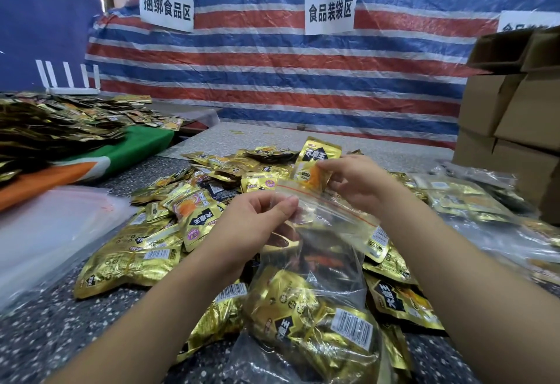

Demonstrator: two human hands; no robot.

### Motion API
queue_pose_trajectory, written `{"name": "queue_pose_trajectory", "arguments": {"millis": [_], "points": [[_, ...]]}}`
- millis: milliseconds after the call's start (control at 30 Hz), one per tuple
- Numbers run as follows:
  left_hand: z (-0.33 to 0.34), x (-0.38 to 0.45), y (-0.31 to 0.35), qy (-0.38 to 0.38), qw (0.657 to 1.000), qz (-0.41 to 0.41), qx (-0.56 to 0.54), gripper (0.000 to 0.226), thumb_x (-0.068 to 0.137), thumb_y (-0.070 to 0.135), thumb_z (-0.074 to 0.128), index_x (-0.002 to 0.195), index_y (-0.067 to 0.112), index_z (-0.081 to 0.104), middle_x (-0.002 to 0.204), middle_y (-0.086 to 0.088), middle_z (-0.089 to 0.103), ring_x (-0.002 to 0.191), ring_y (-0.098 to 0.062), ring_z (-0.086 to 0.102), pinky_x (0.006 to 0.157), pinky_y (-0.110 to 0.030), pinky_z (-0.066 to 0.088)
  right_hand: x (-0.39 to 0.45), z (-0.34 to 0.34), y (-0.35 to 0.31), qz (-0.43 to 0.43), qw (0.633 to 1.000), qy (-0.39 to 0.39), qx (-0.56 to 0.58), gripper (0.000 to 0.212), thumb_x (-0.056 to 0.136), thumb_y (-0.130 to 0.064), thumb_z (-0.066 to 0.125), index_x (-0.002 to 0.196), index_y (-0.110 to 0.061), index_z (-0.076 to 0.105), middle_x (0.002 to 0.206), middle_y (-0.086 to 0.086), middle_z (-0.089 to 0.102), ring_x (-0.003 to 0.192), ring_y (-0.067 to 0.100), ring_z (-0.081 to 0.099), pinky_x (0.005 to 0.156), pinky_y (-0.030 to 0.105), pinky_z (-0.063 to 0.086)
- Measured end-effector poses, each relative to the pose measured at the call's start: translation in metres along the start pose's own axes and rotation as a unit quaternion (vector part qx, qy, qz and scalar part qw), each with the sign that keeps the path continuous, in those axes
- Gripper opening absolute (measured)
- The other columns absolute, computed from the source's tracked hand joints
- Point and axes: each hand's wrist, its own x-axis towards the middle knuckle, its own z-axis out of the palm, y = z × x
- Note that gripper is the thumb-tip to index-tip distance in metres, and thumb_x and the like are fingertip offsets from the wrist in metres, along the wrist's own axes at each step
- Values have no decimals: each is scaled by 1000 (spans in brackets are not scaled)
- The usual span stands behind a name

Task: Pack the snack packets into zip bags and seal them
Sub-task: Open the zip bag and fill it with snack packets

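A clear zip bag (327,265) with a red seal strip stands open in front of me, with several gold snack packets inside its lower part. My left hand (257,220) pinches the near lip of the bag's mouth. My right hand (357,182) holds a gold snack packet (315,162) upright at the far side of the mouth, its lower end behind the seal strip. A heap of loose gold packets (169,232) covers the speckled table (45,323) around the bag.
A stack of empty clear zip bags (45,226) lies at the left. Filled bags (466,199) lie at the right, beside stacked cardboard boxes (515,117). A second table at the far left carries more packets (60,120) on green and orange cloth. A striped tarp hangs behind.
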Motion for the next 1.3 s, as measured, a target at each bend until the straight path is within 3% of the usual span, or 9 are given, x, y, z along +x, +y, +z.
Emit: {"name": "queue_pose_trajectory", "arguments": {"millis": [100,300,433,500,600,767,933,1067,1300], "points": [[0,0,0,-1,1000,1,1,20,93,20,62,76,14,71,76,-1,72,59,-13,66,53,-20,52,-8,-13,-10,-11,999,22,44,10,94,1,59,103,-2,62,92,13,71,78,20,74,62,36,60],[0,-1,0,-7,1000,8,6,17,92,20,62,79,12,70,75,-1,73,59,-12,65,54,-20,52,-41,-44,-27,-71,982,6,176,25,101,-10,50,125,-11,54,114,17,69,105,32,69,71,54,61],[1,-1,0,-10,1000,15,2,16,86,25,65,77,12,69,71,1,71,58,-10,64,54,-20,51,-61,-46,-31,-113,975,-50,186,43,96,-21,52,137,-9,48,104,9,71,96,25,71,80,47,61],[1,-1,1,-13,1000,21,-2,19,78,30,66,76,12,69,69,1,71,57,-10,63,54,-19,50,-68,-45,-31,-132,969,-89,191,45,88,-22,56,131,-10,51,93,4,73,86,20,73,73,41,61],[1,-1,1,-17,999,28,-12,22,77,29,66,79,7,68,69,2,71,56,-9,62,52,-18,49,-72,-42,-32,-146,963,-130,183,37,88,-22,57,122,-10,54,97,5,74,89,20,73,73,40,60],[2,0,1,-19,999,34,-29,26,78,26,65,85,1,65,67,2,69,53,-9,61,51,-17,47,-76,-38,-36,-192,968,-146,71,25,89,-18,57,113,-13,62,98,7,72,90,23,72,70,41,60],[3,-1,4,-4,998,44,-39,31,77,29,64,85,-1,64,64,2,68,50,-9,59,48,-16,45,-84,-41,-37,-199,960,-188,-61,28,86,-17,58,114,-14,63,93,3,75,86,19,73,67,36,60],[4,-2,4,3,998,51,-34,30,80,32,60,78,2,65,58,2,66,46,-7,57,45,-13,42,-91,-37,-40,-199,936,-226,-180,35,83,-19,60,117,-11,61,98,6,76,93,21,73,76,30,58],[9,-1,-1,30,997,76,-2,38,82,40,54,81,8,73,76,-5,74,53,-13,63,51,-20,49,-99,-31,-39,-151,908,-261,-290,40,83,-21,61,121,-8,60,108,13,72,97,18,70,82,27,57]]}}
